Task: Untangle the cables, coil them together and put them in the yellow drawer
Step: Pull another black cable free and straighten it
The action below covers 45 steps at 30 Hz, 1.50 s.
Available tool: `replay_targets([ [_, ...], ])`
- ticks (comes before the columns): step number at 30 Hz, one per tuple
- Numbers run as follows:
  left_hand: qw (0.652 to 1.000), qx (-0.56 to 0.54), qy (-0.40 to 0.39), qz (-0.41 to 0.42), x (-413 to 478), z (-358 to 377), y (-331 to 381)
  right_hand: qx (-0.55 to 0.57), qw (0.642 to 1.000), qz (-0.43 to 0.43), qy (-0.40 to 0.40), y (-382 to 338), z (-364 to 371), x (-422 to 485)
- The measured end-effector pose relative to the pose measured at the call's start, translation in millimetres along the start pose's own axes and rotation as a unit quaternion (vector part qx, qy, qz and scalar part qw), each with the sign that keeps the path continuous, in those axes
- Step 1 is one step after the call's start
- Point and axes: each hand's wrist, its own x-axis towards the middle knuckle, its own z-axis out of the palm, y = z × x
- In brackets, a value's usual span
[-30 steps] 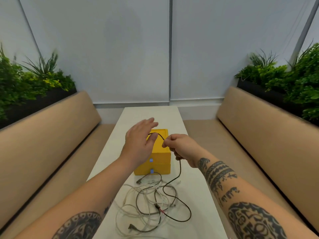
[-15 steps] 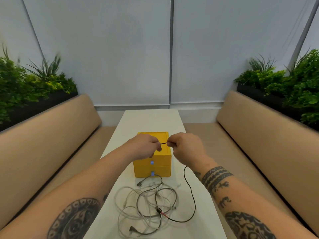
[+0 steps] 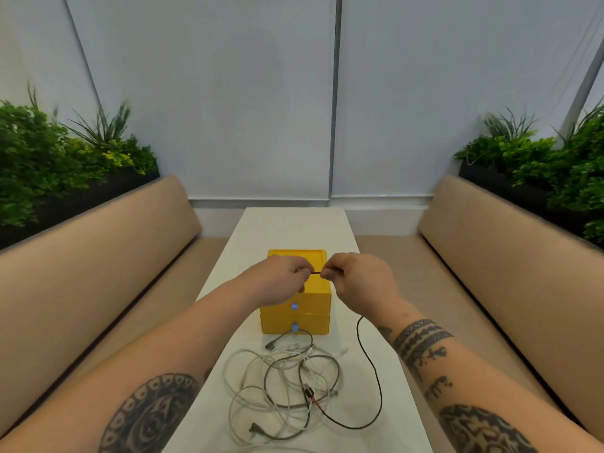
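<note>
A yellow drawer box with two stacked drawers stands mid-table, both drawers closed. Just above its top, my left hand and my right hand pinch a short stretch of a thin black cable between them. That cable hangs down from under my right hand, curves over the table and runs into a tangle of white and grey cables lying in front of the box. A red and black connector sits inside the tangle.
The white table is long and narrow, with tan bench seats along both sides. Planters with green plants stand behind the benches. A pale wall closes the far end.
A second ago my left hand was open above the box; it has since closed on the black cable next to my right hand. The cable's loop has slid right on the table.
</note>
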Motion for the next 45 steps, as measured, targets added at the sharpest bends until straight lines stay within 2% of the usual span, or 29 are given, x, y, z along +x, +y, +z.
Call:
replay_targets([
  [2, 0.999, -0.033, 0.019, 0.015, -1.4, 1.5, 7.4, 0.014, 1.0, -0.005, 0.003, -1.4, -0.9, 0.7],
  [9, 0.986, 0.113, 0.113, 0.039, -5.5, -9.0, -7.3, 0.067, 0.995, 0.02, -0.07, -1.2, -9.5, -4.5],
  [14, 0.978, 0.135, 0.151, 0.057, -14.9, -26.3, -30.7, 0.01, 0.998, 0.006, -0.067, 17.8, -30.6, -2.0],
  [18, 0.974, 0.143, 0.164, 0.056, -27.4, -42.3, -40.7, -0.025, 0.999, 0.011, -0.043, 29.5, -39.9, -0.5],
  [25, 0.976, 0.146, 0.162, 0.017, -63.8, -69.7, -78.5, -0.014, 0.998, 0.037, -0.044, 16.0, -46.6, -9.0],
  [28, 0.986, 0.108, 0.129, -0.019, -76.8, -73.3, -94.2, -0.028, 0.998, 0.03, -0.041, -2.3, -42.2, -15.3],
  [33, 0.994, -0.09, 0.035, -0.049, -89.3, -71.7, -97.5, -0.027, 0.999, -0.002, -0.028, -39.1, -43.5, -18.9],
  [38, 0.984, -0.173, -0.037, 0.026, -87.7, -65.1, -65.5, -0.068, 0.996, -0.037, -0.054, -76.1, -43.1, -20.0],
  [41, 0.996, -0.064, 0.024, 0.062, -89.3, -66.8, -65.0, -0.082, 0.994, -0.043, -0.062, -86.2, -45.2, -23.0],
  [45, 0.992, 0.025, 0.081, 0.089, -91.7, -69.1, -74.9, -0.06, 0.995, -0.039, -0.075, -92.3, -39.2, -34.8],
])
